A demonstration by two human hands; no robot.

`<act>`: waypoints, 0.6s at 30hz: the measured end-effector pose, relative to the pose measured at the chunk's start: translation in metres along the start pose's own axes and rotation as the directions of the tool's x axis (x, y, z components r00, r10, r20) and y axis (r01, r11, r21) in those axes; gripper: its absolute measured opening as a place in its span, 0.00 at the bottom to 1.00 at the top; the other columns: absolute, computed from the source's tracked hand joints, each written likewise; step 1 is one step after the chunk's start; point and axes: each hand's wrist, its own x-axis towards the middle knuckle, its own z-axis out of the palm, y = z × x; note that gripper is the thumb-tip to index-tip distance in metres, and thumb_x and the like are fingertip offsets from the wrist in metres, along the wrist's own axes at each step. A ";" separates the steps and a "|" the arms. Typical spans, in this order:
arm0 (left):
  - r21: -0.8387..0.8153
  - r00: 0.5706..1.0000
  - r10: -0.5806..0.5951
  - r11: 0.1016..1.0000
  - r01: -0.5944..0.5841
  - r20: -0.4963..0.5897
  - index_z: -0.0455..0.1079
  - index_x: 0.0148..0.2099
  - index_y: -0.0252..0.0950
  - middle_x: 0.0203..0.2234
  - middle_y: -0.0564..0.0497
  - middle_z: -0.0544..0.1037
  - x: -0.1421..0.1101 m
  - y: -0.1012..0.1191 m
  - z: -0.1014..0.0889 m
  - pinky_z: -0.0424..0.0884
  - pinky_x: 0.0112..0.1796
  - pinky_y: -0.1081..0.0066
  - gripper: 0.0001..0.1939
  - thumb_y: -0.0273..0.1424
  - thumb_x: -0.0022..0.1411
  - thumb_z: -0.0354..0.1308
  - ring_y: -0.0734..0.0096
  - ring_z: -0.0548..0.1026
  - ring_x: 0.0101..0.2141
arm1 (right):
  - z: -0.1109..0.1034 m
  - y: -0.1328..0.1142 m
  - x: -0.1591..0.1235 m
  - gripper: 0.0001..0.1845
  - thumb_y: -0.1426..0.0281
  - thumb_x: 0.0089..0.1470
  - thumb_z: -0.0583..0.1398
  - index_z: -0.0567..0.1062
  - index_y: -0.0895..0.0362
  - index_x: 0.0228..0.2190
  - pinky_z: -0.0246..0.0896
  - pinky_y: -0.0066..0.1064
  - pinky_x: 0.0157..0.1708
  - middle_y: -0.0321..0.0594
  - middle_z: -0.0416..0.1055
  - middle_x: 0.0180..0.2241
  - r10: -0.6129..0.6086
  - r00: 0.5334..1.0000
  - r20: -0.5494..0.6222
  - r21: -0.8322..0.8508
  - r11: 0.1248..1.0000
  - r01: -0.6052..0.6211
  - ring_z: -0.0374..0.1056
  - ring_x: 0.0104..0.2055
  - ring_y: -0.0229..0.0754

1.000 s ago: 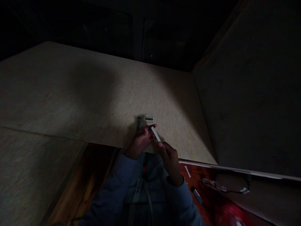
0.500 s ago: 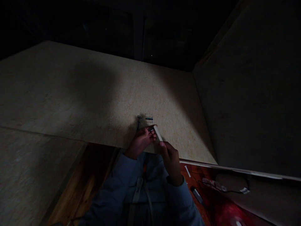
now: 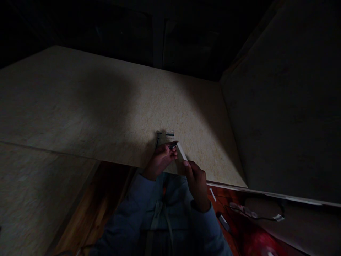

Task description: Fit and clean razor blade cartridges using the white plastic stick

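Observation:
My left hand (image 3: 160, 161) pinches a small dark piece (image 3: 173, 145), possibly a razor head, though the dim light hides its detail. A slim white stick (image 3: 182, 150) is gripped at its lower end by my right hand (image 3: 195, 179). Its upper end meets or nearly meets the dark piece; contact is hard to make out. Just beyond my left fingers, a thin dark T-shaped tool (image 3: 158, 137), like a razor, lies on the table (image 3: 112, 117). Beside it sits a small clear case (image 3: 169, 133) with a dark strip across it.
A dark upright panel (image 3: 282, 117) bounds the table on the right. Below the front edge, on the reddish floor, are a white strip (image 3: 212, 194), a grey-and-black object (image 3: 223, 222), a cable (image 3: 262, 217) and a red item (image 3: 258, 240).
My right hand and the white stick have shifted slightly to the right. The left hand keeps its pinch on the dark piece, almost in place.

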 end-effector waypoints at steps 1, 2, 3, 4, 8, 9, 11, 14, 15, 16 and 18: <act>0.007 1.000 0.000 1.000 0.000 0.003 0.77 0.50 0.32 0.37 0.45 0.71 0.000 0.000 0.000 0.70 0.38 0.71 0.21 0.37 0.57 0.72 0.69 0.69 0.37 | 0.000 0.001 0.000 0.27 0.53 0.70 0.54 0.81 0.62 0.36 0.54 0.25 0.24 0.38 0.69 0.24 -0.002 1.000 0.005 -0.003 1.000 0.002 0.64 0.25 0.38; 0.014 1.000 -0.002 1.000 0.002 0.008 0.77 0.50 0.33 0.37 0.46 0.71 0.000 0.000 0.000 0.69 0.38 0.71 0.21 0.38 0.57 0.72 0.70 0.69 0.37 | 0.000 0.002 0.000 0.27 0.53 0.70 0.54 0.81 0.62 0.36 0.54 0.25 0.24 0.38 0.69 0.24 -0.004 1.000 0.007 -0.007 1.000 0.004 0.64 0.25 0.38; 0.022 1.000 -0.001 1.000 0.001 0.013 0.78 0.50 0.34 0.37 0.46 0.71 0.000 0.001 0.000 0.69 0.38 0.71 0.22 0.38 0.56 0.72 0.70 0.69 0.37 | 0.000 0.002 -0.001 0.27 0.53 0.70 0.54 0.81 0.62 0.37 0.54 0.25 0.24 0.38 0.69 0.24 -0.008 1.000 0.006 -0.013 1.000 0.008 0.64 0.25 0.38; 0.029 1.000 0.000 1.000 -0.001 0.018 0.78 0.50 0.34 0.37 0.46 0.70 0.000 0.001 0.000 0.70 0.38 0.72 0.22 0.38 0.56 0.73 0.70 0.69 0.37 | 0.000 0.003 -0.001 0.27 0.53 0.70 0.54 0.81 0.62 0.37 0.54 0.25 0.24 0.38 0.69 0.24 -0.012 1.000 0.005 -0.019 1.000 0.012 0.64 0.25 0.38; 0.059 0.999 0.015 0.998 -0.017 0.029 0.78 0.51 0.35 0.37 0.46 0.71 0.000 0.001 0.000 0.70 0.39 0.71 0.22 0.39 0.56 0.72 0.70 0.69 0.38 | -0.001 0.001 -0.001 0.26 0.54 0.71 0.54 0.81 0.62 0.37 0.52 0.25 0.23 0.37 0.69 0.24 -0.033 0.999 -0.002 -0.048 0.998 0.033 0.63 0.24 0.36; 0.063 0.999 0.019 0.998 -0.021 0.030 0.78 0.51 0.35 0.37 0.46 0.71 0.000 0.001 0.000 0.70 0.39 0.71 0.22 0.39 0.56 0.72 0.69 0.69 0.38 | -0.002 0.000 -0.001 0.25 0.55 0.71 0.55 0.81 0.62 0.37 0.51 0.25 0.23 0.37 0.69 0.24 -0.040 0.999 -0.001 -0.055 0.998 0.040 0.62 0.23 0.36; 0.070 0.999 0.020 0.997 -0.022 0.028 0.78 0.51 0.34 0.36 0.46 0.71 -0.001 0.001 0.002 0.69 0.40 0.71 0.22 0.39 0.57 0.72 0.69 0.68 0.38 | -0.004 -0.002 -0.001 0.25 0.55 0.70 0.55 0.81 0.62 0.35 0.51 0.24 0.23 0.36 0.68 0.23 -0.051 0.999 0.006 -0.064 0.997 0.051 0.61 0.22 0.35; 0.070 0.999 0.024 0.997 -0.026 0.022 0.78 0.50 0.33 0.36 0.46 0.71 -0.001 0.002 0.005 0.69 0.39 0.71 0.22 0.40 0.57 0.72 0.70 0.68 0.37 | -0.009 -0.004 -0.003 0.25 0.55 0.70 0.56 0.80 0.61 0.31 0.49 0.24 0.22 0.35 0.66 0.22 -0.047 0.999 0.025 -0.077 0.996 0.048 0.60 0.22 0.34; 0.068 0.999 0.026 0.997 -0.027 0.020 0.78 0.50 0.33 0.35 0.46 0.71 -0.001 0.003 0.005 0.69 0.39 0.71 0.23 0.40 0.56 0.72 0.70 0.68 0.37 | -0.010 -0.005 -0.004 0.25 0.55 0.70 0.56 0.79 0.61 0.31 0.49 0.24 0.22 0.35 0.65 0.22 -0.040 0.999 0.030 -0.078 0.996 0.043 0.60 0.22 0.34; 0.066 0.999 0.027 0.997 -0.028 0.018 0.78 0.51 0.32 0.35 0.46 0.71 -0.001 0.003 0.005 0.69 0.39 0.71 0.23 0.40 0.56 0.72 0.70 0.68 0.37 | -0.012 -0.005 -0.005 0.25 0.55 0.70 0.56 0.79 0.61 0.31 0.49 0.24 0.22 0.35 0.65 0.21 -0.033 0.999 0.034 -0.078 0.996 0.035 0.59 0.22 0.34; 0.065 0.999 0.029 0.997 -0.030 0.014 0.78 0.51 0.31 0.36 0.45 0.71 -0.001 0.003 0.005 0.69 0.39 0.71 0.24 0.40 0.57 0.72 0.70 0.68 0.37 | -0.015 -0.006 -0.008 0.25 0.55 0.70 0.56 0.80 0.61 0.32 0.49 0.24 0.23 0.34 0.66 0.22 -0.013 0.999 0.033 -0.066 0.998 0.015 0.60 0.22 0.34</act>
